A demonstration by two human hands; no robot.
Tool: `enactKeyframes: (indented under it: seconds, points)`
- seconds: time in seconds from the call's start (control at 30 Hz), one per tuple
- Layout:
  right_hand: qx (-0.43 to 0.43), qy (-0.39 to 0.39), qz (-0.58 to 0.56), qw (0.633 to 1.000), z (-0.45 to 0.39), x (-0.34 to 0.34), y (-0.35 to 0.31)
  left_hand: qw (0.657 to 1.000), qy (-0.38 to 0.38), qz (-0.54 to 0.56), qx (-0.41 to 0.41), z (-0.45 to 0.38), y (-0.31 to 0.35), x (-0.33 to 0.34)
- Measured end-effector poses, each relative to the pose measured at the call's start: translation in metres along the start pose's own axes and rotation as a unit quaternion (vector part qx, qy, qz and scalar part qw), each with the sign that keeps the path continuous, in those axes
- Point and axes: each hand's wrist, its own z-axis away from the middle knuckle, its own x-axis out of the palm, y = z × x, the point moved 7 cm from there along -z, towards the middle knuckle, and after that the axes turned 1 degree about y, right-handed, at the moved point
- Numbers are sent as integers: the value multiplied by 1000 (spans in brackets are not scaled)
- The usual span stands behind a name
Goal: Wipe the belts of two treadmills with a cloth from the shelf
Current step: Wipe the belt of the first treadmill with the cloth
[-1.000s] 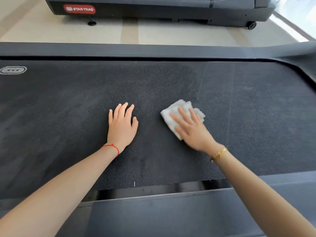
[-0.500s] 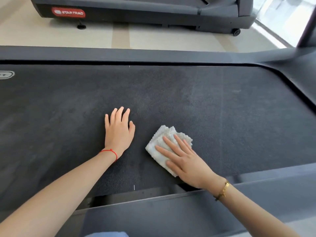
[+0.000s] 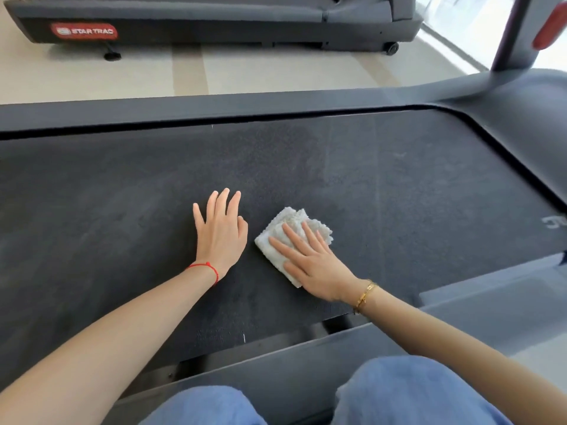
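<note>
The cloth [image 3: 293, 240], white and folded into a thick pad, lies on the belt [image 3: 122, 191] of the near treadmill, nearer the belt's near edge than its far edge and roughly midway along the stretch in view. The right hand [image 3: 313, 265] lies flat on top of it, fingers straight and slightly spread, pressing it down; the fingertips reach about to the cloth's middle, and the cloth's far corner and left edge stick out beyond them. A gold bracelet [image 3: 365, 297] circles that wrist.

The left hand [image 3: 221, 231] rests palm-down on the bare belt just beside the cloth's left edge, fingers extended and relaxed, holding nothing; a narrow strip of belt shows between the thumb and the cloth. A red cord [image 3: 205, 268] is tied at that wrist.

Blue-clad knees [image 3: 408, 394] show at the bottom, by the near side rail [image 3: 276, 363]. A second treadmill [image 3: 214, 23] stands across a strip of pale floor [image 3: 276, 69], beyond the far rail.
</note>
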Motion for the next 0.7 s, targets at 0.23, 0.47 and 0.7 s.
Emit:
enactKeyframes:
  seconds: [0.23,0.47,0.7]
  points:
    - [-1,1,6,1000,-24,-26,69,1000,27,1,5,-24,19,6]
    - [90,9,-12,996,-91,-65,164,999,21,-18,-20,-40,51,31]
    - [-31,11,4,999,-94,-61,146,995,10,-28,-97,-45,60,52]
